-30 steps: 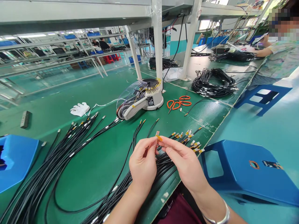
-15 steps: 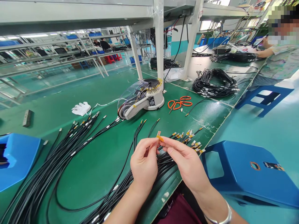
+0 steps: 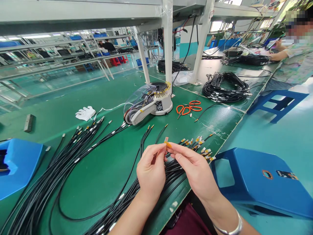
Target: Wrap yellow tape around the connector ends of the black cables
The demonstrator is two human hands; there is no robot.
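Head view, looking down on a green worktop (image 3: 97, 186): the left hand (image 3: 151, 173) and the right hand (image 3: 195, 173) are together, raised a little above the surface, thumbs and fingertips pinching a small strip of orange tape (image 3: 167, 143) between them. A pale tab (image 3: 166, 139) sticks up just above the tape. A bundle of black cables (image 3: 171, 171) runs directly under the hands, and its terminal ends, many wrapped in the same orange tape, fan out (image 3: 195, 143) just ahead of the right hand. A second, larger bundle of black cables (image 3: 73, 153) lies well to the left of the left hand.

Straight ahead of the hands stands a white automatic tape dispenser (image 3: 156, 104) with a clear cover, and orange-handled scissors (image 3: 188, 108) lie just to its right. White cloth gloves (image 3: 85, 113) lie ahead and to the left. A coil of black cable (image 3: 226, 88) sits farther ahead and to the right. A blue plastic stool (image 3: 256, 176) stands to the right of the right hand, and a blue bin (image 3: 19, 166) sits on the worktop far to the left. A silver bangle (image 3: 232, 227) circles the right wrist. Well ahead to the right, a co-worker (image 3: 295, 62) sits at the bench.
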